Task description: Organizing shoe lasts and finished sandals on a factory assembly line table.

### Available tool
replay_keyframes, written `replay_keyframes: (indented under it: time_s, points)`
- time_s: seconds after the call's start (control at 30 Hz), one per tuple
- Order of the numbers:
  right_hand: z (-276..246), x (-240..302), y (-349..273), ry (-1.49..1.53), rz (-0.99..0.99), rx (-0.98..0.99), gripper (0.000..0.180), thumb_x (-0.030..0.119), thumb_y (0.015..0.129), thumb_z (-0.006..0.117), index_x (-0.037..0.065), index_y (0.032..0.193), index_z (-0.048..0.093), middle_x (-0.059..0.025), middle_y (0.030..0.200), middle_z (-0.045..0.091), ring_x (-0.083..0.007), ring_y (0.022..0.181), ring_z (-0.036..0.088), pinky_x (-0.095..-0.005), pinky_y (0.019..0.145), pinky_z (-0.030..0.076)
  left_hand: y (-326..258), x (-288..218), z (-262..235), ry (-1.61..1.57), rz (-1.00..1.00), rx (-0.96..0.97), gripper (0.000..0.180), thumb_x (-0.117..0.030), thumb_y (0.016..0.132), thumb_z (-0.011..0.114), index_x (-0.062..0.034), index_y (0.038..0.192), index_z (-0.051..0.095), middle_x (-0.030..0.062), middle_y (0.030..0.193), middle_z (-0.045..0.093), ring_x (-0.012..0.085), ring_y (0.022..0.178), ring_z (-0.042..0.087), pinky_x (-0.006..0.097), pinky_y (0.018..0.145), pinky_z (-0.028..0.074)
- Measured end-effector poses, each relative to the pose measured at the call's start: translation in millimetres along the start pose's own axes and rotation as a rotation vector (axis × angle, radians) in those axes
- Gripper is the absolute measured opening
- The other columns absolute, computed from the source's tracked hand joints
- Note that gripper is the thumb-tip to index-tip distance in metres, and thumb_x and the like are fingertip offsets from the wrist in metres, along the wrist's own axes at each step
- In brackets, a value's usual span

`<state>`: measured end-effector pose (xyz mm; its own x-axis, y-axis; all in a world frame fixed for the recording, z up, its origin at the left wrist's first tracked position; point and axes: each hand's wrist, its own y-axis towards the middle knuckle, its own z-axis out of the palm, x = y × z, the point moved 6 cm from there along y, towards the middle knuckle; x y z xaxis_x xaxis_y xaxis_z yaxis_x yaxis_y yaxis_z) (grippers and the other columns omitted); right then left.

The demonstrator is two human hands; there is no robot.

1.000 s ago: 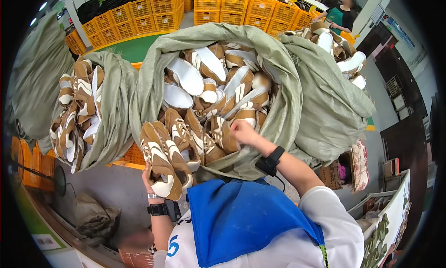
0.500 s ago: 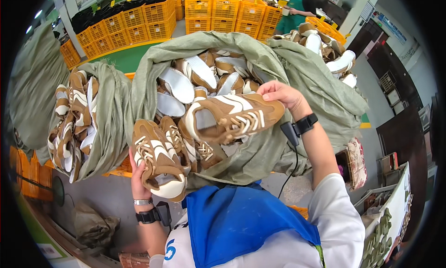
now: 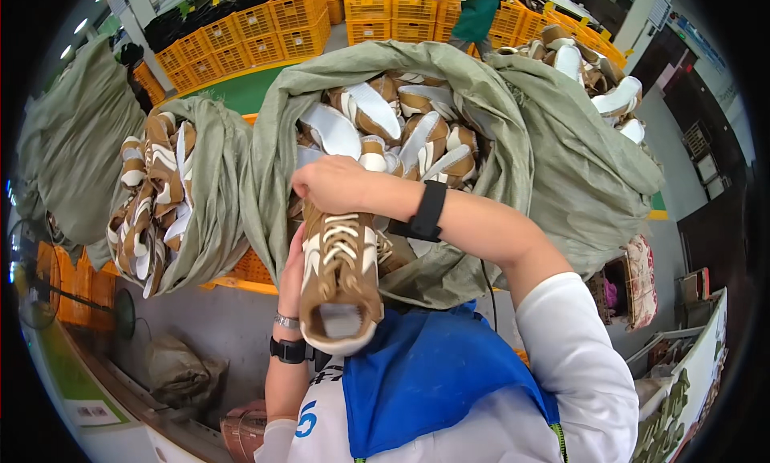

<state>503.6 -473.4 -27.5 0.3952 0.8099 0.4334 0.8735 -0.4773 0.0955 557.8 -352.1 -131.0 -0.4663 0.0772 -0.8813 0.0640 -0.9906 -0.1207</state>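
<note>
A brown sneaker [image 3: 340, 274] with white laces and cream stripes is in front of my chest, its heel toward me. My right hand [image 3: 327, 184] reaches across to the left, fingers bent and closed at the toe. My left hand [image 3: 290, 272] supports the left side, its fingers mostly hidden behind the sneaker. Whether a second sneaker lies beneath, I cannot tell. Just beyond is a large grey-green sack [image 3: 277, 126], its rim rolled back, full of similar brown sneakers [image 3: 369, 110], several with white soles showing.
On the left stands another sack [image 3: 212, 182] of sneakers; more sneakers [image 3: 589, 74] are heaped at the far right. Yellow crates [image 3: 369, 6] line the back, where a person in a green apron [image 3: 475, 20] stands. A patterned cushion [image 3: 640, 283] is at the right.
My right hand has swung left and inward with its sneaker, which has turned heel toward me. The sneaker formerly seen in my left hand is now out of sight. The view has shifted slightly.
</note>
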Motion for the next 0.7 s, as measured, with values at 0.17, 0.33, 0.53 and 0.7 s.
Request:
replay_keyframes:
  time_s: [0.17,0.33,0.53,0.7]
  points:
    - [49.8,-5.5,3.2,-0.156,-0.073,0.029,0.015,0.007,0.071,0.055,0.009,0.085,0.060,-0.0145,0.074,0.063,-0.0335,0.075,0.061,-0.0415,0.064,0.047,-29.1,18.3,0.1,-0.472,-0.267,-0.054,0.046,-0.031,0.093,0.041,-0.0033,0.129,0.039,0.0140,0.118,0.053,0.0245,0.102,0.057,0.036,0.086,0.048]
    - [30.6,-12.4,18.6,0.474,-0.109,-0.139,0.013,0.010,0.076,0.056,0.003,0.087,0.060,-0.0122,0.074,0.063,-0.0254,0.066,0.061,-0.0339,0.059,0.048,-34.5,16.7,-34.1,-0.011,-0.109,-0.067,0.057,-0.022,0.086,0.052,-0.0022,0.135,0.029,0.0153,0.116,0.053,0.0227,0.099,0.058,0.033,0.085,0.048]
    - [123.6,-141.0,-80.3,0.018,0.344,0.224,0.052,0.048,0.073,0.062,-0.004,0.076,0.064,-0.0216,0.084,0.064,-0.0339,0.082,0.061,-0.0408,0.071,0.049,-78.2,7.4,-101.6,-0.145,0.118,-0.468,0.050,-0.014,0.086,0.050,-0.0002,0.131,0.033,0.0139,0.108,0.056,0.0204,0.094,0.059,0.030,0.079,0.050]
    - [188.3,-166.6,-132.6,0.257,0.567,0.288,0.083,0.037,0.067,0.072,0.003,0.130,0.030,-0.0194,0.097,0.061,-0.0312,0.092,0.060,-0.0361,0.079,0.048,-88.4,-18.9,-115.4,-0.148,0.272,-0.536,0.048,-0.014,0.086,0.049,0.0000,0.129,0.034,0.0134,0.107,0.056,0.0200,0.093,0.059,0.030,0.078,0.050]
